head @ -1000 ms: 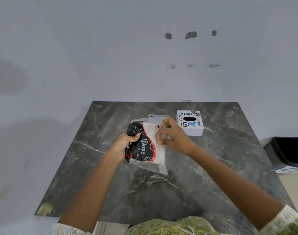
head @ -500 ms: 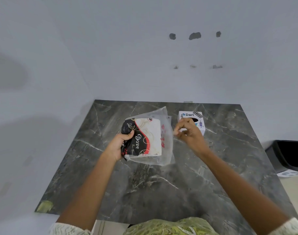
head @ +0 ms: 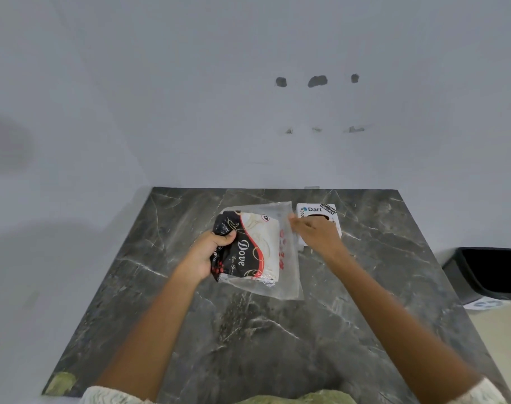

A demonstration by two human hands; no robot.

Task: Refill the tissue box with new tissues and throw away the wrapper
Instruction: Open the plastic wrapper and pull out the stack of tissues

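Note:
A tissue pack (head: 249,247) in a black, red and white "Dove" wrapper is held above the dark marble table (head: 277,339). My left hand (head: 207,253) grips its left end. A clear plastic flap (head: 289,258) of the wrapper spreads to the right, and my right hand (head: 314,233) pinches its upper right edge. Behind my right hand stands the white tissue box (head: 316,209) with a dark oval slot, partly hidden by the hand.
A black waste bin (head: 487,272) stands on the floor past the table's right edge. A pale wall rises right behind the table and along its left side. A yellowish patch (head: 60,381) marks the near left corner.
The pack has turned flatter and its clear flap has opened out to the right. My right hand let go of the pack's top, moved right, then took the flap's edge.

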